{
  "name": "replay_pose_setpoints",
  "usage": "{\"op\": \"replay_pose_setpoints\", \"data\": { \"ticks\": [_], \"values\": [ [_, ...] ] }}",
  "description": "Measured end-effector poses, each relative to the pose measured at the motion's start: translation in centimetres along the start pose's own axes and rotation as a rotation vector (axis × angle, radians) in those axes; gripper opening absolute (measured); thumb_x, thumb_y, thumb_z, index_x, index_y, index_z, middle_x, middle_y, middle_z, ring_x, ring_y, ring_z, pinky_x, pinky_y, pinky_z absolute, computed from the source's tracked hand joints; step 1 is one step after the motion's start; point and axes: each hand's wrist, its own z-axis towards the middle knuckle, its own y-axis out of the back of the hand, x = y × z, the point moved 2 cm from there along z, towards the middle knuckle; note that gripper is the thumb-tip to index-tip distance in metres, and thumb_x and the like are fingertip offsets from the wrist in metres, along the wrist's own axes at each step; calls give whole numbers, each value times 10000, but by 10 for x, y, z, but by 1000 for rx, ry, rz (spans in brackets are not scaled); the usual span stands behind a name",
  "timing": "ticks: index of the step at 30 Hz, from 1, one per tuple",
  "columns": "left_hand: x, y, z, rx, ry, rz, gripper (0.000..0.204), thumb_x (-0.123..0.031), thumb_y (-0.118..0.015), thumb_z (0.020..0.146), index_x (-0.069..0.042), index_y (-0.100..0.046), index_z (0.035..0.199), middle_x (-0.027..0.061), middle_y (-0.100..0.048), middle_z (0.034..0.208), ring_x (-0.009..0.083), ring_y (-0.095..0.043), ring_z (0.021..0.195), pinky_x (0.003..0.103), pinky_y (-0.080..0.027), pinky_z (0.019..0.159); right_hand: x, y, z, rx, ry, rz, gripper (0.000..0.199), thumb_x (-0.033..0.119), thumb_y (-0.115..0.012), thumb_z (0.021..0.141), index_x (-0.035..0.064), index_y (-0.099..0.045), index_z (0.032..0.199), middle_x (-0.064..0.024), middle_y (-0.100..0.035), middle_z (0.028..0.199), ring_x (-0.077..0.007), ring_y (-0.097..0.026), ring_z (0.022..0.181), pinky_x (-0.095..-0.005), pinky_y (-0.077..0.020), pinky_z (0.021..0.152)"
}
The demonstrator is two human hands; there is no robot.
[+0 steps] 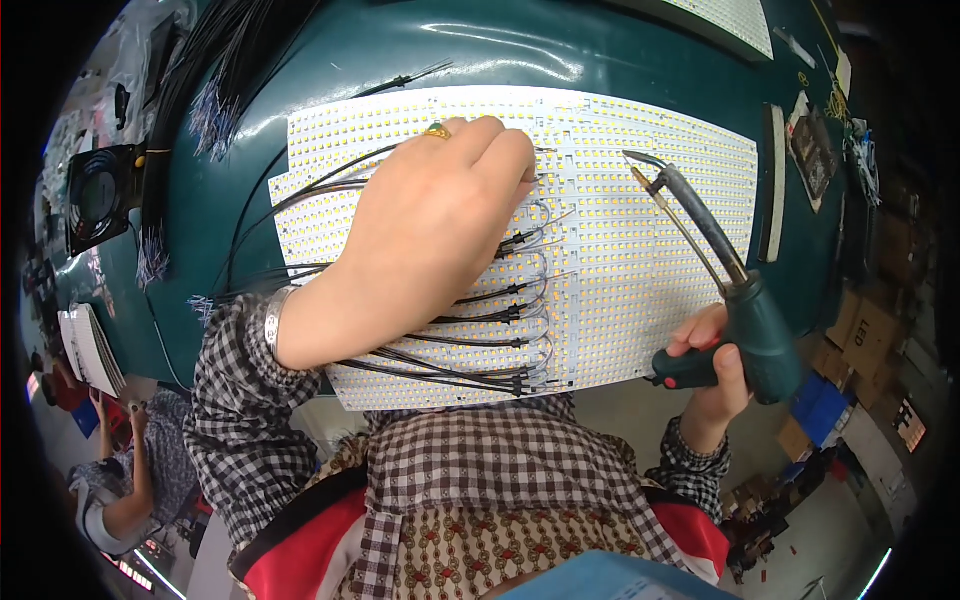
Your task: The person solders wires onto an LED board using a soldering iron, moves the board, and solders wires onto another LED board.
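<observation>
White LED strip boards [660, 240] dotted with small yellow chips lie side by side on the table. My left hand [440, 210] is closed over their upper middle, its fingertips pinching a black wire whose end pokes out past them. Several black cables [470, 378] run in from the left below that hand, their thin stripped ends on the boards' middle seam. My right hand [712, 375] grips the handle of a dark green soldering gun [765, 335]. The gun's tip [632, 157] hangs over the boards' right half, apart from my left fingers. My left palm is hidden.
The table top is green [350, 50]. Bundles of black cables [225, 70] lie at its far left, near a black fan [103, 195]. A long pale bar [773, 185] lies right of the boards. Another person [140, 470] works at lower left; cardboard boxes [860, 340] stand at right.
</observation>
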Motion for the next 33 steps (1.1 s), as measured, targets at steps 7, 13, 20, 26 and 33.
{"op": "replay_pose_setpoints", "data": {
  "ticks": [7,13,20,26,33],
  "values": [
    [-1,-5,3,15,135,-183,104,-47,-641,827,-18,-569,896,114,-586,814,275,-577,697,347,-464,613,-4,7,-2,35,23,14,374,286,-592,869,-78,-527,924,-157,-558,792,-219,-583,626,-296,-502,598],
    [4,-11,5,-36,246,-443,87,-59,-668,837,-20,-620,899,55,-584,778,149,-551,648,281,-448,586,-9,10,-4,58,30,39,411,275,-589,878,-103,-520,1022,-160,-574,836,-227,-602,653,-305,-513,614],
    [10,-18,7,53,355,-530,54,-45,-671,826,-3,-644,847,49,-611,754,120,-569,660,229,-450,608,-12,9,-8,36,1,38,519,279,-596,875,-121,-486,1187,-183,-604,902,-254,-630,702,-335,-534,647],
    [3,-21,7,-39,372,-408,71,-62,-673,787,-9,-631,811,53,-614,721,123,-584,654,251,-456,566,-10,7,-8,62,-49,10,538,300,-615,866,-111,-496,1191,-176,-612,915,-262,-641,716,-363,-545,682],
    [6,-23,13,6,367,-306,50,-60,-645,760,-22,-632,789,67,-602,697,153,-582,629,275,-456,547,-7,3,-8,108,-105,-48,598,302,-635,860,-117,-466,1252,-151,-617,905,-240,-635,642,-383,-546,713]
  ]
}}
